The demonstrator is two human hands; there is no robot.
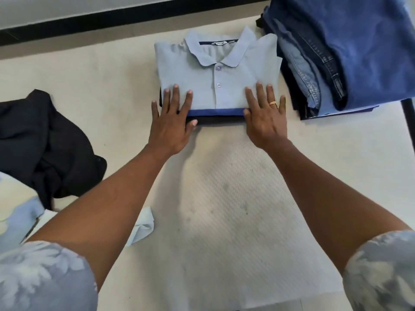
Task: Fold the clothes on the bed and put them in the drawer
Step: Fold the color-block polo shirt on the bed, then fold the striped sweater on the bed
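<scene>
A folded light blue polo shirt (215,72) lies collar-up on the white bed (224,209), on top of a darker folded garment whose blue and black edges show below it. My left hand (171,121) lies flat on the shirt's lower left corner with fingers spread. My right hand (265,113), with a gold ring, presses flat on the lower right corner. A crumpled black garment (45,149) lies unfolded at the left.
A stack of folded jeans and denim (336,55) sits at the upper right. A small pale blue cloth piece (143,227) lies near my left forearm. A dark bed frame edge (112,21) runs along the far side.
</scene>
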